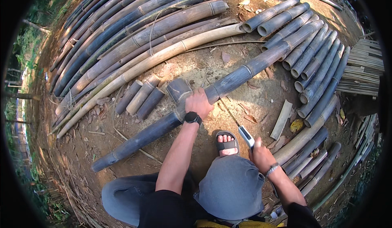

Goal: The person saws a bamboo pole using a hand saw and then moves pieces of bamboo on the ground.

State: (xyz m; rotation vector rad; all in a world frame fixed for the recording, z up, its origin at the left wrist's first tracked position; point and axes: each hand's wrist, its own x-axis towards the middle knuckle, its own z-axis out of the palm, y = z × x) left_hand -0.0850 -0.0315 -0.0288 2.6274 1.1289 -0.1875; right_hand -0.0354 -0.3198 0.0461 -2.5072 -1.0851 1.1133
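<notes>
A dark bamboo pole [249, 70] lies across the ground from 8 o'clock to 2 o'clock, passing under the left hand [199, 105]. The saw [246, 136] meets it just beside that hand, toward 3 o'clock. I judge the cut unfinished: the pole looks to be one length, though the hand covers part of it, and I cannot tell how deep the blade sits. From the right hand [262, 156], closed around the saw handle, the meeting point is at 11 o'clock; the left hand's fingers are curled over the pole. Three short pieces [143, 98] lie at 9 o'clock from the left hand, a row of longer cut lengths [312, 60] at 2, and uncut poles [163, 22] around 11
</notes>
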